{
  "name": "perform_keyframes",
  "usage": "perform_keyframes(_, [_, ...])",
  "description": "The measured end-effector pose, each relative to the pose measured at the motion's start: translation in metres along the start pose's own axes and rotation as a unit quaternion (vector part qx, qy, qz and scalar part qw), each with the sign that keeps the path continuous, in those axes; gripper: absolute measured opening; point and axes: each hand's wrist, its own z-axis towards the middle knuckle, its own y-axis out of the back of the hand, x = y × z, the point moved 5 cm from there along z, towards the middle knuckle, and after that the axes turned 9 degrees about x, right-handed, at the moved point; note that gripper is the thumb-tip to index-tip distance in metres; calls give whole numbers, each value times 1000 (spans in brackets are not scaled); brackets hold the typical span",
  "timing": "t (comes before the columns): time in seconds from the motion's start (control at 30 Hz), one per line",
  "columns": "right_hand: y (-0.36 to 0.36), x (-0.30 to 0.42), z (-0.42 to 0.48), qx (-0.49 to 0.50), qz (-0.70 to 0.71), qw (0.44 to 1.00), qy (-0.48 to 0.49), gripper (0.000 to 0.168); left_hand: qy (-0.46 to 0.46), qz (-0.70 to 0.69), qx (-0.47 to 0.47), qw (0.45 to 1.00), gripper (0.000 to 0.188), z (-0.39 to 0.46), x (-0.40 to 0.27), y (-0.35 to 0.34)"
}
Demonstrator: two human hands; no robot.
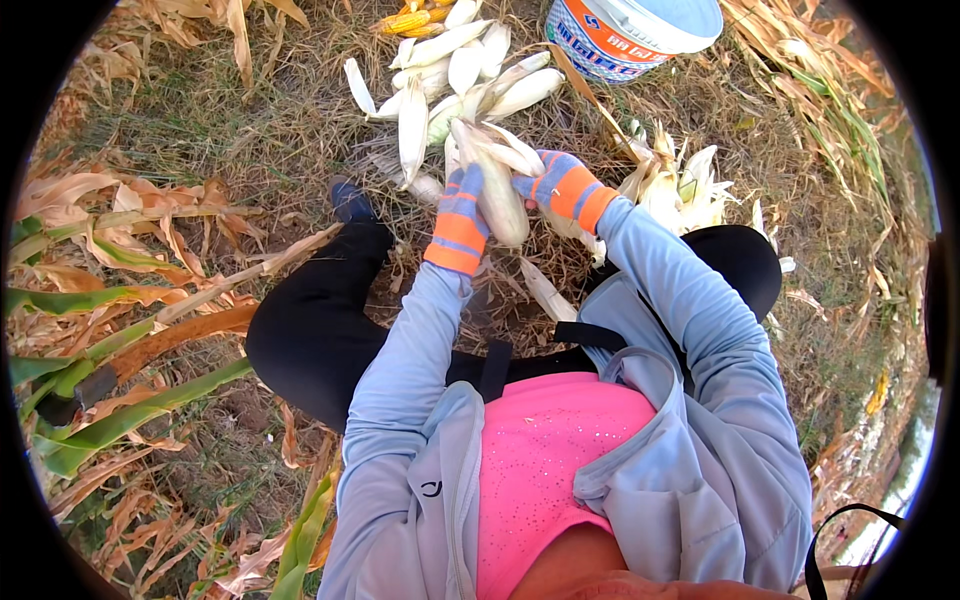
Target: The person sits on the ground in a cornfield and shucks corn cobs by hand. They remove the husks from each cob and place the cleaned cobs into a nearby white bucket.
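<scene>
Both of my hands wear striped orange and grey-purple knit gloves. My left hand [460, 221] grips the left side of a corn ear [501, 199] in its pale husk, held above the ground between my knees. On the ear's other side, my right hand [564, 186] has its fingers closed on a strip of husk [517, 150] that stands away from the ear near its upper end. The kernels of this ear are covered, and my right fingertips are partly hidden. Just beyond my hands lies a pile of unhusked ears [450, 67].
Bare yellow corn cobs [412, 21] lie behind the pile. A white plastic bucket [615, 37] with printed writing stands at the back right. Loose husks [679, 187] are heaped by my right knee. Dry corn stalks [172, 307] stretch across the ground on the left.
</scene>
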Motion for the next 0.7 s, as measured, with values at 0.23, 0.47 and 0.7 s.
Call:
perform_keyframes(0.23, [3,14,-8,-19,-117,993,25,24,-12,49,12,999,37,-5,-1,-6])
perform_keyframes(0.47, [3,5,-2,8,-74,997,-28,19,46,-43,15,998,45,0,5,3])
perform_keyframes(0.7, [-4,8,-13,39,173,983,-43,14,74,-169,7,983,45,-1,11,-3])
